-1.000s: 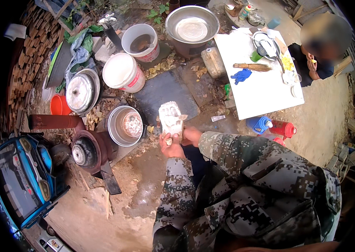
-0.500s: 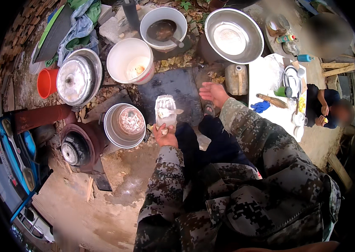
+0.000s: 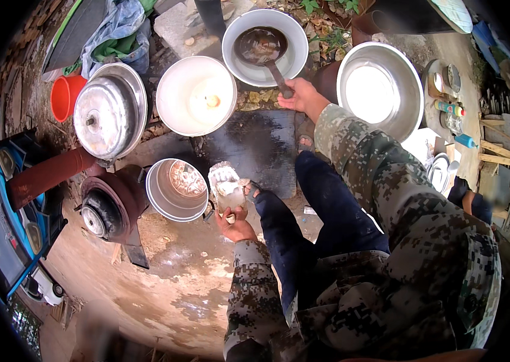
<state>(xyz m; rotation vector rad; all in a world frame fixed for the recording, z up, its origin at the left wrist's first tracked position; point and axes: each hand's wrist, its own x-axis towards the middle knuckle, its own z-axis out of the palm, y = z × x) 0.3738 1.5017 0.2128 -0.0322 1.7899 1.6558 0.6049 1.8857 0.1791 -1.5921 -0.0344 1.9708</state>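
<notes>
My right hand [image 3: 304,99] reaches forward and its fingers close round the handle end of a dark ladle [image 3: 278,75]. The ladle's round bowl, with some liquid in it, sits inside a white bucket [image 3: 229,54]. My left hand [image 3: 237,225] holds a whitish, crusted, roughly rectangular piece [image 3: 226,184], like a shallow scoop or tray, in front of my left leg. A small pale round knob shows between the left fingers; I cannot tell whether it is part of that piece.
A white bucket with a yellowish lump [image 3: 167,96] stands left of the ladle's bucket, a large metal basin [image 3: 411,108] to its right. Nearer left are a metal pot [image 3: 177,216], a dark red stove [image 3: 134,205], a lidded metal basin [image 3: 107,111] and an orange bucket [image 3: 62,99]. A black board [image 3: 249,145] lies ahead.
My right hand has moved forward from open air to the ladle's handle and closed on it. The left hand has come slightly nearer, still holding the whitish piece. The view has shifted.
</notes>
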